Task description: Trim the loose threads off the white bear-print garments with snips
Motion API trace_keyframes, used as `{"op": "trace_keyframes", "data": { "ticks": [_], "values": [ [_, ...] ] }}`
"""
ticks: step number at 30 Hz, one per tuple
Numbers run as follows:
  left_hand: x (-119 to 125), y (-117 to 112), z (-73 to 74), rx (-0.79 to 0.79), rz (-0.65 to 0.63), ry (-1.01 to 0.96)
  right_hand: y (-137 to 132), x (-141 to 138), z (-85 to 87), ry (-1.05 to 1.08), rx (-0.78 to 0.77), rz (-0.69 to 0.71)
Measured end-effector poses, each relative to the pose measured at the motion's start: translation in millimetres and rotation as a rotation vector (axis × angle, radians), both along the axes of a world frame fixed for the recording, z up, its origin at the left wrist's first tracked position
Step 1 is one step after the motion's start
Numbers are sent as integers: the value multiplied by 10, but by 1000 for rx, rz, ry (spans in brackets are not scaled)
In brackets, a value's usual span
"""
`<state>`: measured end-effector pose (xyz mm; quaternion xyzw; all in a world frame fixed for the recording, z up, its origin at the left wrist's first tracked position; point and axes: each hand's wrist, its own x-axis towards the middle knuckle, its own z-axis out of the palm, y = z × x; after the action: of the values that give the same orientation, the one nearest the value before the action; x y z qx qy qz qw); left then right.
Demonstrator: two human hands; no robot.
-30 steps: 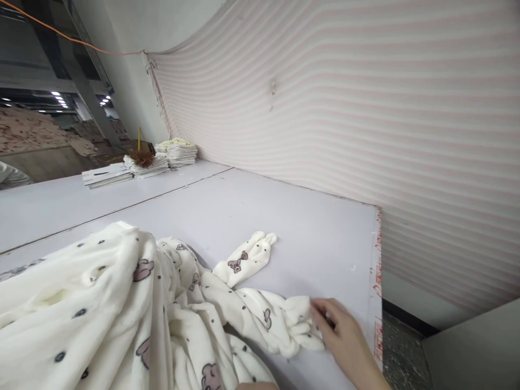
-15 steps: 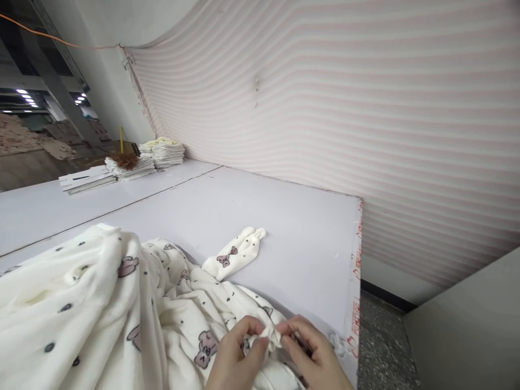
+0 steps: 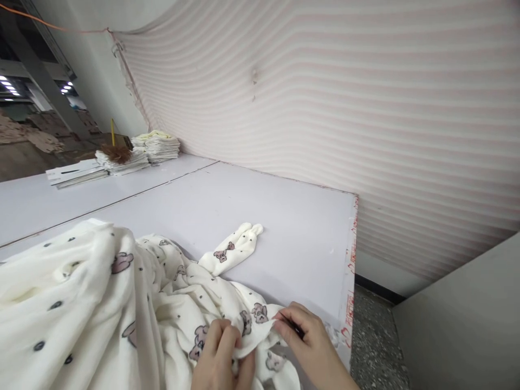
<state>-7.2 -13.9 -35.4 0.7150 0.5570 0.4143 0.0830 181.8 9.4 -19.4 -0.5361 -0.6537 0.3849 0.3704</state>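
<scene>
A heap of white, soft bear-print fabric garment point(image 3: 170, 314) lies along the near side of the table. My left hand point(image 3: 223, 352) is closed on a fold of it, pinching the edge. My right hand point(image 3: 303, 333) pinches the same edge a little further right, and the cloth stretches between the two hands. Inside the right palm sits a slim dark tool point(image 3: 296, 326), mostly hidden by the fingers; its kind is hard to make out. A narrow piece of the same cloth, like a sleeve point(image 3: 233, 249), sticks out from the heap across the table.
The pale table point(image 3: 300, 227) ends at a right edge with red printed tape point(image 3: 350, 303). Stacks of folded white cloth point(image 3: 160, 149) and a brown brush-like thing point(image 3: 117, 153) stand at the back left. Pink-striped sheeting point(image 3: 325, 108) hangs behind. Speckled floor point(image 3: 374, 336) lies right.
My hands have moved apart, the left one down and leftward. The bunched cloth between them is now drawn out into a taut edge. The view has shifted slightly.
</scene>
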Motion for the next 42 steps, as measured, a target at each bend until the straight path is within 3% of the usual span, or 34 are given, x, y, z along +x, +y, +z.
{"op": "trace_keyframes", "data": {
  "ticks": [5, 10, 18, 32, 42],
  "values": [
    [-73, -3, -37, 65, -36, 113, -108, 63, 110, -72, -77, 104],
    [-133, 0, -56, 156, -160, 194, -132, 146, 243, -190, -34, 160],
    [-118, 27, -10, 198, -282, 238, -89, 86, 391, -204, -40, 263],
    [-39, 14, 71, 101, -279, 101, -160, 48, 508, -544, 81, 288],
    [-39, 11, 24, 87, -224, 32, -210, 53, 488, -590, 62, 251]
  ]
}}
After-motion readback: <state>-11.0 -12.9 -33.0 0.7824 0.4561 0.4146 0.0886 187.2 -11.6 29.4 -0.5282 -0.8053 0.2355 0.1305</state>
